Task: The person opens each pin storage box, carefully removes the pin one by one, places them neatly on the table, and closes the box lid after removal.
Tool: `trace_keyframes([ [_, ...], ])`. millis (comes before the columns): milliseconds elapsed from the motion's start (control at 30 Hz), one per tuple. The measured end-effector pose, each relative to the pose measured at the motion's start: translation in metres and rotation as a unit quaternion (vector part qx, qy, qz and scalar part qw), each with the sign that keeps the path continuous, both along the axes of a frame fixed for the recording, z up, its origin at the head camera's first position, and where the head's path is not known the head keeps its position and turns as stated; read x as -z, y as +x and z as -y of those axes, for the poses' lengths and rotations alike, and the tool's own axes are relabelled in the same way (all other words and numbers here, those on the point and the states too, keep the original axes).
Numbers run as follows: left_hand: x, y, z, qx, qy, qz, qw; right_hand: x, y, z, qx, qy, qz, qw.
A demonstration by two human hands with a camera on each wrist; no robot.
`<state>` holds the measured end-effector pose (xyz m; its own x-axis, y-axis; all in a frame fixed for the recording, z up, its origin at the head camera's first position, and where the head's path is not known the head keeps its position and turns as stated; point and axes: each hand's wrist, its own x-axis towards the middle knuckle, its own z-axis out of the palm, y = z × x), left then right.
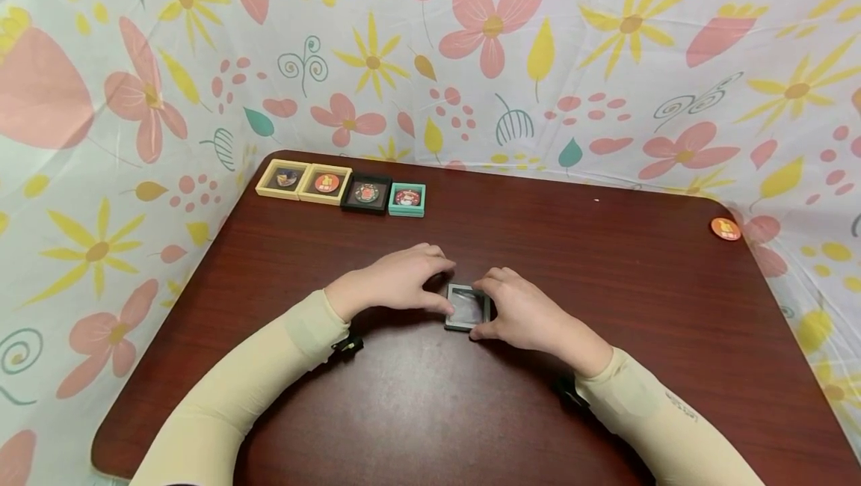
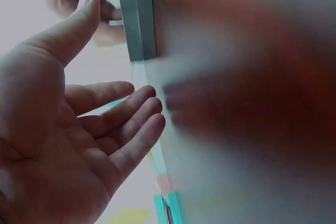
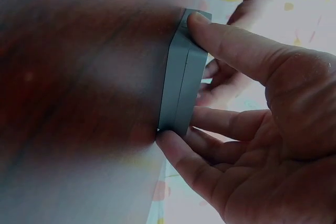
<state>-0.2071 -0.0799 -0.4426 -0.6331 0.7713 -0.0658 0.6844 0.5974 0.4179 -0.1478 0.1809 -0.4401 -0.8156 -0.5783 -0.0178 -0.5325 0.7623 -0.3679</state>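
Well inside the table edge [image 1: 511, 180], one grey frame [image 1: 467, 309] is gripped by the right hand [image 1: 528, 314], near-square face up, sides pointing roughly forward. Beside it, the left hand [image 1: 397, 278] is held relaxed. Past a gap are set one badge [image 1: 726, 229], one teal frame [image 1: 406, 211], one black frame [image 1: 364, 208], two yellow frames [image 1: 323, 198].

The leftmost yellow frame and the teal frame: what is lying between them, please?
In the head view, the second yellow frame and the black frame lie between the leftmost yellow frame and the teal frame, all in one row.
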Motion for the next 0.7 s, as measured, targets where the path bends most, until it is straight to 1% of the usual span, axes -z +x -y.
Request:
trace_keyframes([
  [100,-0.001,-0.012,0.006,-0.018,0.007,-0.013,0.9997,0.000,0.000,0.001,0.000,-0.004,-0.004,1.0000],
  [167,-0.002,-0.022,0.010,-0.035,0.011,-0.026,0.9990,0.001,0.000,0.001,0.000,-0.008,-0.007,0.9999],
  [233,-0.005,-0.032,0.014,-0.055,0.013,-0.040,0.9976,0.001,0.000,0.000,0.000,-0.010,-0.010,0.9999],
  [333,-0.008,-0.050,0.020,-0.083,0.010,-0.068,0.9942,0.002,0.000,0.000,-0.003,-0.013,-0.012,0.9998],
  [433,-0.012,-0.070,0.027,-0.109,-0.006,-0.088,0.9901,0.003,0.000,0.000,-0.006,-0.014,-0.014,0.9998],
  [567,-0.016,-0.097,0.035,-0.135,-0.044,-0.095,0.9853,0.003,0.000,-0.001,-0.004,-0.015,-0.012,0.9998],
  [700,-0.017,-0.120,0.041,-0.141,-0.070,-0.090,0.9833,0.003,0.000,-0.001,-0.005,-0.014,-0.013,0.9998],
])
